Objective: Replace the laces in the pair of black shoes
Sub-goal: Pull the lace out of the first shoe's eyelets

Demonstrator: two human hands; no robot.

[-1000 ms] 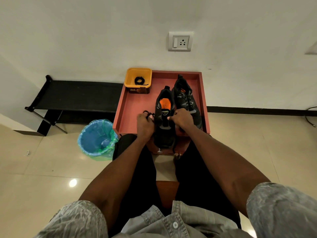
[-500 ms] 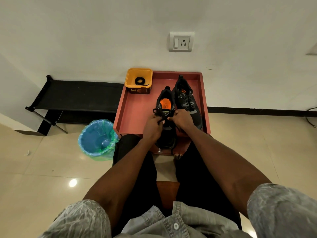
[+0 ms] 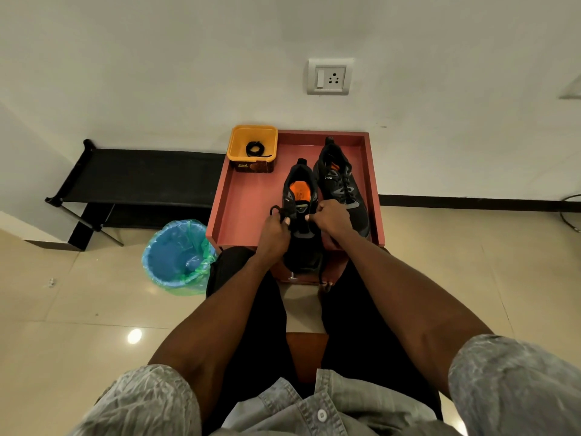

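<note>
**Both hands on the near shoe's lace**

The near black shoe (image 3: 301, 221) lies in the red tray (image 3: 248, 202), toe toward the person, with the second shoe (image 3: 341, 184) touching it at 1 o'clock. The left hand (image 3: 274, 232) is curled round a loop of black lace (image 3: 276, 210) that pokes out at 11 o'clock of the fist. The right hand (image 3: 331, 217) is closed at the shoe's other side; it seems to pinch the lace, though the strand there is hidden.

The lace looks thin, limp and light, likely to slip through loose fingers, so it is best pinched near its tip. The shoe is soft-sided and may slide when the lace is pulled.

The tray's raised walls hem the shoes in. Bare tray floor lies at 10 o'clock, up to the yellow tub (image 3: 253, 151) holding a coiled lace (image 3: 255, 148).
</note>
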